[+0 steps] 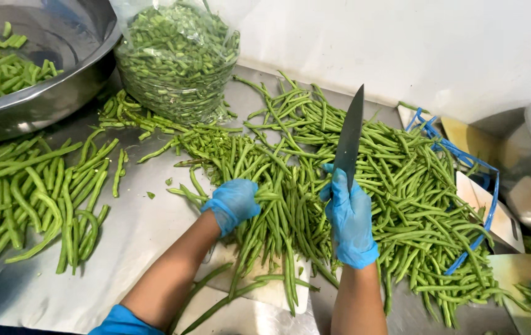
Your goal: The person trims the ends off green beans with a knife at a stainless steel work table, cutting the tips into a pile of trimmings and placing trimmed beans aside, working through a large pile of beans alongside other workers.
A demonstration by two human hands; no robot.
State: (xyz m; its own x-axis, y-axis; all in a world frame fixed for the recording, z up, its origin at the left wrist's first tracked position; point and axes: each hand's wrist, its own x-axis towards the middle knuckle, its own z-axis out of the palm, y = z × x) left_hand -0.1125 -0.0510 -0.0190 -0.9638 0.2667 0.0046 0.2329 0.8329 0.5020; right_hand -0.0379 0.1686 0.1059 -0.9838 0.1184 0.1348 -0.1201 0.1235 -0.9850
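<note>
a steel counter [135, 229] carries heaps of green beans [402, 186], a white cutting board [271, 288], a clear bag of cut beans [178, 59] and a metal bowl [61, 93].

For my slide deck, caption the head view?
Blue-gloved left hand gathers long green beans while right hand holds a dark-bladed kitchen knife upright.
</note>
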